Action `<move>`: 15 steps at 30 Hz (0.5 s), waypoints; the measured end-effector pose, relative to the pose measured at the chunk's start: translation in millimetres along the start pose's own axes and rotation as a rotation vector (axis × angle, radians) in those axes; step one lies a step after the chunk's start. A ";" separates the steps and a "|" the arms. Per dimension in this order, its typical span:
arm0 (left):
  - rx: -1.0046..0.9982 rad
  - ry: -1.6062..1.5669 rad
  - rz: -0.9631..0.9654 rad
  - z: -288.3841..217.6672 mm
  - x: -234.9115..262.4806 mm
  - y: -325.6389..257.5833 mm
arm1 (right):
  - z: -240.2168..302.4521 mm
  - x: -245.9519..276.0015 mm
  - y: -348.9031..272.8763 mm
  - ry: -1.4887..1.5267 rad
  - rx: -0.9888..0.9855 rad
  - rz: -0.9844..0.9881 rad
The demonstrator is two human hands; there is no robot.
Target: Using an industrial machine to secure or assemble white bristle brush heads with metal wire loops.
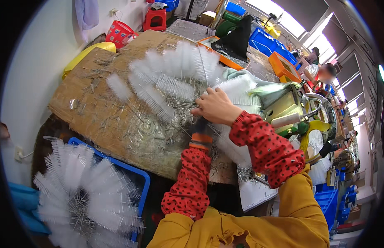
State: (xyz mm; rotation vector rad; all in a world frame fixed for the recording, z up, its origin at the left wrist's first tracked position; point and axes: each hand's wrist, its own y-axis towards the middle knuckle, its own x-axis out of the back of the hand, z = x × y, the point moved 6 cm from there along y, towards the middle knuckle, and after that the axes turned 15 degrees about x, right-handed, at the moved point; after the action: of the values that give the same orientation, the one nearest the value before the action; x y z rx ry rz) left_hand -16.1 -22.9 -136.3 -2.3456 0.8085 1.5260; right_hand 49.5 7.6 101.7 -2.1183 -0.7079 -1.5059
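Note:
White bottle brushes (pixel 179 62) with twisted wire stems lie fanned out on the cardboard-covered table (pixel 105 105), their looped wire ends (pixel 181 105) bunched in the middle. Over these ends is my right hand (pixel 218 106), bare, its fingers bent and drawn together near one brush's stem. What they pinch is hidden. My left hand (pixel 201 126), in a dark glove, is just below and partly covered by the right; its fingers do not show. A single brush (pixel 118 87) lies apart to the left. More brushes (pixel 237 151) stick out beneath my right forearm.
At the lower left, a large ring of brushes (pixel 103 186) rests over a blue crate (pixel 145 182). A green metal machine (pixel 285 105) with a curved handle stands at the right. Behind the brushes is an orange tray (pixel 231 62). A person (pixel 320 74) sits farther off.

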 end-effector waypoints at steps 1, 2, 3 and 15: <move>-0.001 -0.097 0.033 7.9 23.0 0.1 | 16.3 11.6 1.6 0.004 0.023 -0.014; 0.041 -0.224 0.098 19.6 4.7 2.9 | 15.3 19.2 -14.0 0.008 -0.005 -0.065; 0.059 -0.240 0.113 25.8 -8.1 -1.7 | 16.8 28.3 -26.7 0.013 -0.030 -0.119; -0.413 -0.254 0.373 -170.9 -182.3 -151.6 | 99.6 135.0 -54.2 0.402 0.245 -0.499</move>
State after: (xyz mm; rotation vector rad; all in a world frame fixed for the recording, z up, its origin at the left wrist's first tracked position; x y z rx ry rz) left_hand 144.6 80.2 85.1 -2.2759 0.9835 2.2852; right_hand 124.1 131.4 202.6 -1.4546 -1.2474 -1.9046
